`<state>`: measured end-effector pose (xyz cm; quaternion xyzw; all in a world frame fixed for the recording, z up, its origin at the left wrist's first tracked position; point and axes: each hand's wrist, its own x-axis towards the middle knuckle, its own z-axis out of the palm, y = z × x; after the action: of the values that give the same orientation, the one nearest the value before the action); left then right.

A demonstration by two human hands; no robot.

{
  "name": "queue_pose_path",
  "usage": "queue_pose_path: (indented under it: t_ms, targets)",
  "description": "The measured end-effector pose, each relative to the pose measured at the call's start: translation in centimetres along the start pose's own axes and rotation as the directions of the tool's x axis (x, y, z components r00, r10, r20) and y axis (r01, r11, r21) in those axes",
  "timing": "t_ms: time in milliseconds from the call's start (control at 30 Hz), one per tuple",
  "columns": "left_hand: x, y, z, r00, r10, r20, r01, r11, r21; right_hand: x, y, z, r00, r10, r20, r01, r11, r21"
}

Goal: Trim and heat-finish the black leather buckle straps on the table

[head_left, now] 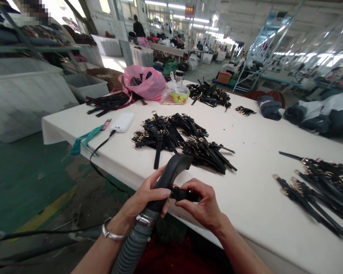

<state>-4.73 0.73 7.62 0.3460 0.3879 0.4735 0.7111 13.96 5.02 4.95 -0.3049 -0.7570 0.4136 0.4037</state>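
Note:
My left hand (144, 196) is closed around a black curved hose handle (174, 167), with the thumb across its front. Below the hand, a metal clamp joins the handle to a grey ribbed hose (135, 239). In my right hand (204, 201) a short black buckle strap (180, 193) is gripped between thumb and fingers. One end of that strap meets the tip of my left thumb; whether the left hand pinches it too is unclear. Just beyond the handle lies a pile of black buckle straps (160, 133) with gold-coloured buckles.
More black straps (328, 182) lie on the white table (251, 167) at right, with another heap (210, 94) at the back. A white power bank (124, 122) with a black cable, teal-handled pliers (88, 137), a pink bag (145, 82) and a jar (178, 77) are at left and back.

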Motion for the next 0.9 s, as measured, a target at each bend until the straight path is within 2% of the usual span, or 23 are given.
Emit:
queue_pose_path:
  t_ms: [133, 367, 533, 733, 900]
  targets:
    - [0.0, 0.4, 0.0, 0.999, 0.021, -0.033, -0.021, 1.000, -0.006, -0.2, -0.4, -0.5, 0.998, -0.054, -0.025, 0.053, 0.998, -0.035]
    - [0.2, -0.1, 0.3, 0.995, -0.096, 0.040, 0.098, 0.994, -0.039, -0.2, -0.9, -0.8, 0.989, -0.147, -0.022, 0.147, 0.989, -0.024]
    - [0.7, -0.6, 0.2, 0.999, -0.053, 0.010, 0.053, 0.999, -0.007, -0.3, -0.9, -1.1, 0.989, -0.148, 0.013, 0.149, 0.986, -0.072]
    - [1.1, -0.4, 0.1, 0.996, -0.058, 0.061, 0.057, 0.998, 0.021, -0.3, -0.9, -1.3, 0.986, -0.156, 0.053, 0.159, 0.986, -0.058]
    - [1.8, 0.0, -0.3, 0.999, -0.052, -0.008, 0.053, 0.991, 0.121, -0.3, -0.3, -1.6, 0.988, -0.142, 0.065, 0.152, 0.969, -0.193]
